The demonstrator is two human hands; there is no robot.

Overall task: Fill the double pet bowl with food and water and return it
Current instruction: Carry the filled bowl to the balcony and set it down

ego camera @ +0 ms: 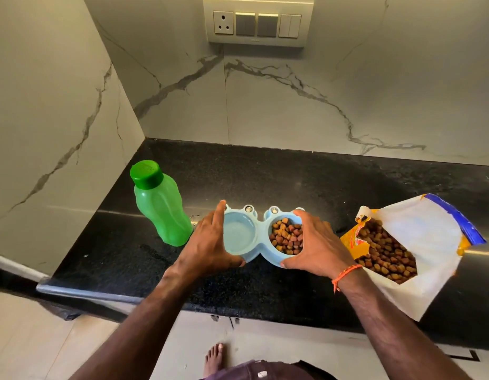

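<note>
Both hands, left point(210, 242) and right point(316, 246), fingers clamped on the pet bowl's point(255, 237) ends. Risk: tilting on lift spills kibble point(287, 237) onto worktop point(265, 182).

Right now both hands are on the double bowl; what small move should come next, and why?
Probably lift it level with both hands. The double pet bowl has kibble in its right cup, the left seems to hold water, and the green bottle is capped.

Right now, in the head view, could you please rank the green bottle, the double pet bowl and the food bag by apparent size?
1. food bag
2. double pet bowl and green bottle: look alike, so unranked.
</note>
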